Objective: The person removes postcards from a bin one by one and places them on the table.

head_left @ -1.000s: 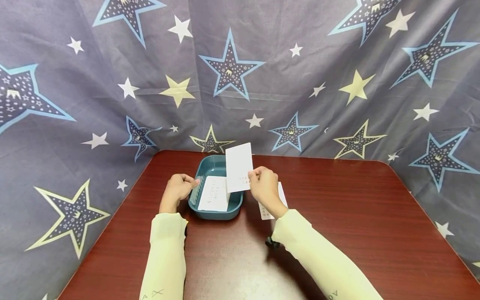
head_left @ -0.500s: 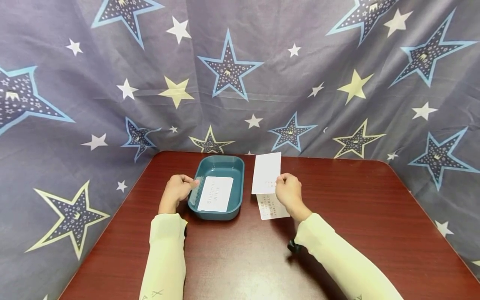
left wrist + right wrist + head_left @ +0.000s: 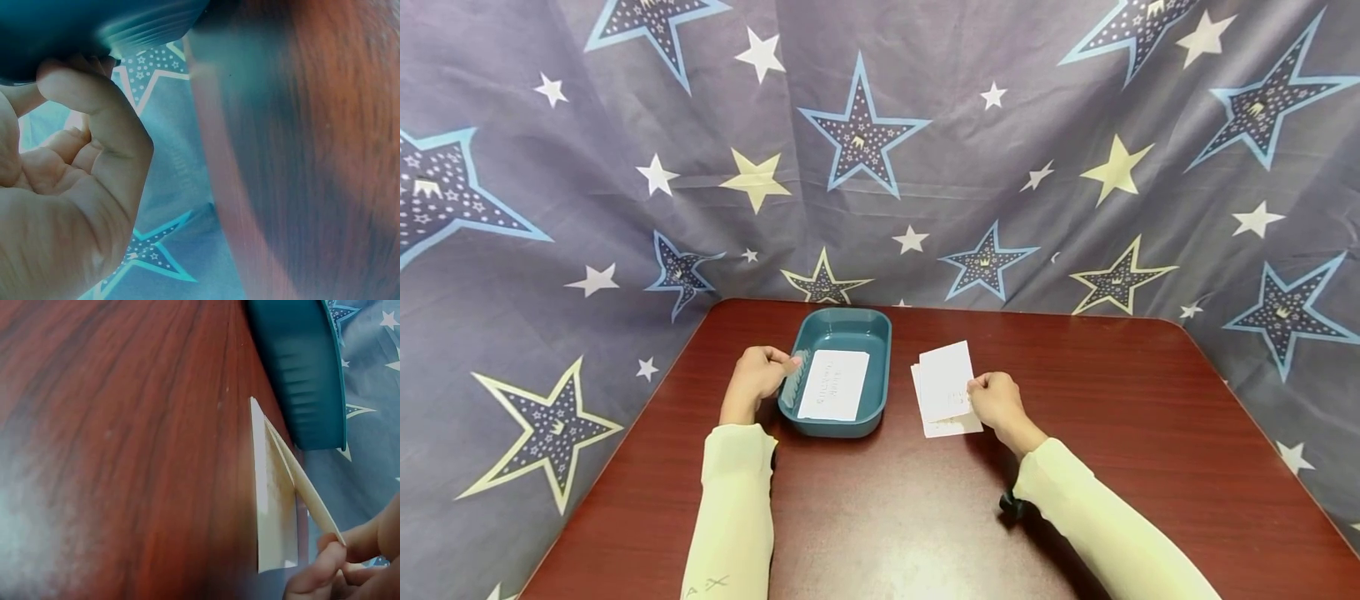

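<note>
My left hand (image 3: 752,379) pinches the left rim of a teal plastic tray (image 3: 835,429). White printed cards (image 3: 835,385) lie flat inside that tray. To its right, my right hand (image 3: 1000,404) holds a white card (image 3: 945,375) by its right edge between thumb and fingers. This card slants over a small stack of white cards (image 3: 953,428) on the table. In the right wrist view, the held card (image 3: 312,497) has its far edge at the stack (image 3: 270,512) while the pinched edge is raised. From the left wrist, thumb and fingertips meet at the tray's wall (image 3: 94,31).
The dark red wooden table (image 3: 1075,400) carries the tray and the stack. A grey curtain (image 3: 925,92) with stars hangs behind the table and along its sides. A dark band (image 3: 1011,505) sits by the right sleeve.
My right hand has moved right from over the tray with the card and lowered it onto the stack beside the tray. The left hand has stayed at the tray's rim.
</note>
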`<state>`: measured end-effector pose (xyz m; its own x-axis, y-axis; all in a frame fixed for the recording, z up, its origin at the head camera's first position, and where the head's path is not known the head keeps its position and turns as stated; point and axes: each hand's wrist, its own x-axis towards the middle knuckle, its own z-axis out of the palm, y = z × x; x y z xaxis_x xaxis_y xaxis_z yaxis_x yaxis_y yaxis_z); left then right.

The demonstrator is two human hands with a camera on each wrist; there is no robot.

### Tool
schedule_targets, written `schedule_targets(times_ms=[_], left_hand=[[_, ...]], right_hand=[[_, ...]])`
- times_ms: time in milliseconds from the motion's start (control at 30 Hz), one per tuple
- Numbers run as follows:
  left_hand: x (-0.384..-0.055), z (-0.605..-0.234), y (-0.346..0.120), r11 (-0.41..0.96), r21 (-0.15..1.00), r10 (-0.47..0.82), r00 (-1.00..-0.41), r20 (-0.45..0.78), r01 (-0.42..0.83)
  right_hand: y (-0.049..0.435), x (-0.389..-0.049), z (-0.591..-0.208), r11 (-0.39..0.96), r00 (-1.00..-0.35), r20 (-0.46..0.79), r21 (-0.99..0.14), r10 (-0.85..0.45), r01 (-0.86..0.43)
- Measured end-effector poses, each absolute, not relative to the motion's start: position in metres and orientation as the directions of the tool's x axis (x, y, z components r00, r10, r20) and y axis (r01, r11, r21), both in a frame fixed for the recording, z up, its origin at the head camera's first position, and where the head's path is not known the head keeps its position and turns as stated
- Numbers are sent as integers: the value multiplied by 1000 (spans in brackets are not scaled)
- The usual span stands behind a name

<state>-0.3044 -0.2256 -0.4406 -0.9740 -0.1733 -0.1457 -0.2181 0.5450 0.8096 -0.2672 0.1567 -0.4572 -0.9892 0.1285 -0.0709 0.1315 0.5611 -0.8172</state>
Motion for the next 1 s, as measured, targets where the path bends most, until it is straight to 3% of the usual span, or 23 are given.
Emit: schedule_targets(times_ms=[267,733,1000], left_hand=[[-305,-442,-226,542,812,-172,-974,-147,-218],[-304,-438,-226,525,820,-172,-972,-159,-227],[-305,-441,-227,524,823,-168,-974,-153,-220]], right_hand=[[168,-266,-465,596,-991,-115,-792,66,131],[171,-265,-466,759,-997,-43,-647,64,76],[168,-267,-465,772,-998,-12,-634,55,50]])
